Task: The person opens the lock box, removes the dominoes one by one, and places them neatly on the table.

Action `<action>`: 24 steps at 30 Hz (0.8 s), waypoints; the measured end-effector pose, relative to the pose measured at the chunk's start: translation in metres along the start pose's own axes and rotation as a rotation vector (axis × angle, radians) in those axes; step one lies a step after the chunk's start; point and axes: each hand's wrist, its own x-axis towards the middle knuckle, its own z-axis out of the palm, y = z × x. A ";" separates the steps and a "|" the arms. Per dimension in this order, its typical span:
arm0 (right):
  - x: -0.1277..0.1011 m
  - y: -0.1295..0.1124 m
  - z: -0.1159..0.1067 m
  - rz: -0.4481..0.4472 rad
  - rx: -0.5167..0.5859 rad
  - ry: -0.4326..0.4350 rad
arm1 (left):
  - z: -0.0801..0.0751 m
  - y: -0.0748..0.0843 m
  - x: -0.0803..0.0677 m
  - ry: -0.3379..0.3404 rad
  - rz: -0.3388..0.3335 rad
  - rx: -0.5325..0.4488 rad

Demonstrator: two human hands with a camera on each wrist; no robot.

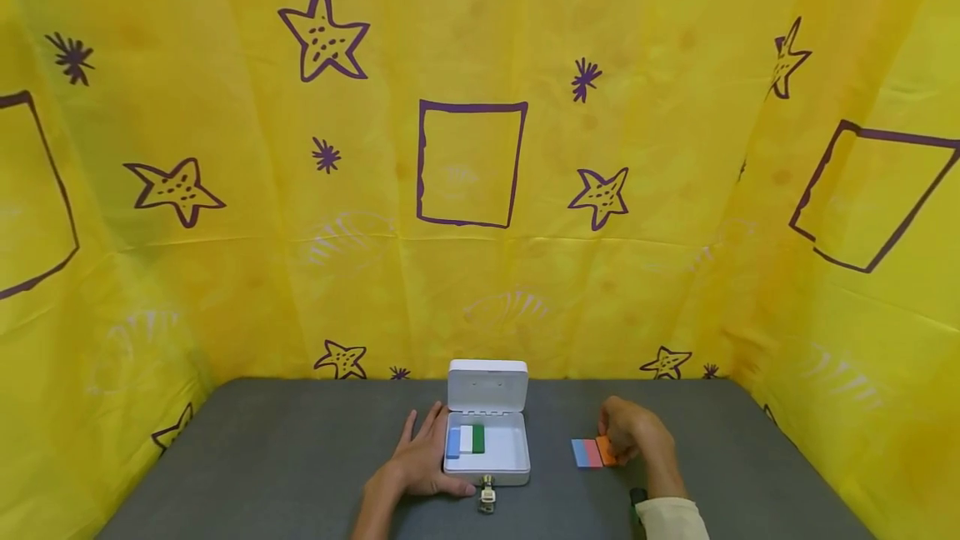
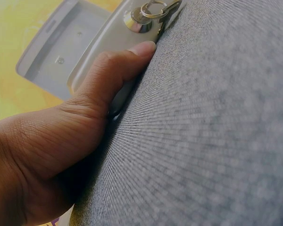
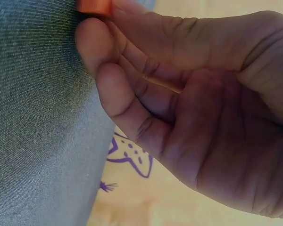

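- A small white box [image 1: 487, 461] is placed on the grey table [image 1: 262, 473], and its lid [image 1: 487, 386] is standing open at the far side.
- The left hand [image 1: 423, 465] is laid against the left wall of the box; the fingers are kept straight along this wall, and the thumb is pressed on the front edge, near the lock with the key [image 1: 487, 494].
- Inside the box, at its left part, a blue block [image 1: 453, 442], a white block [image 1: 466, 438] and a green block [image 1: 478, 438] are seen side by side.
- To the right of the box, well apart from it, an orange block [image 1: 606, 451] is pinched by the fingertips of the right hand [image 1: 633, 436].
- A red block [image 1: 592, 453] and a second blue block [image 1: 580, 453] are lying just beside the orange one, on its box side.
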 end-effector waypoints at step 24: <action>-0.004 -0.005 -0.001 -0.043 -0.020 0.084 | 0.000 0.000 0.001 0.001 -0.001 0.007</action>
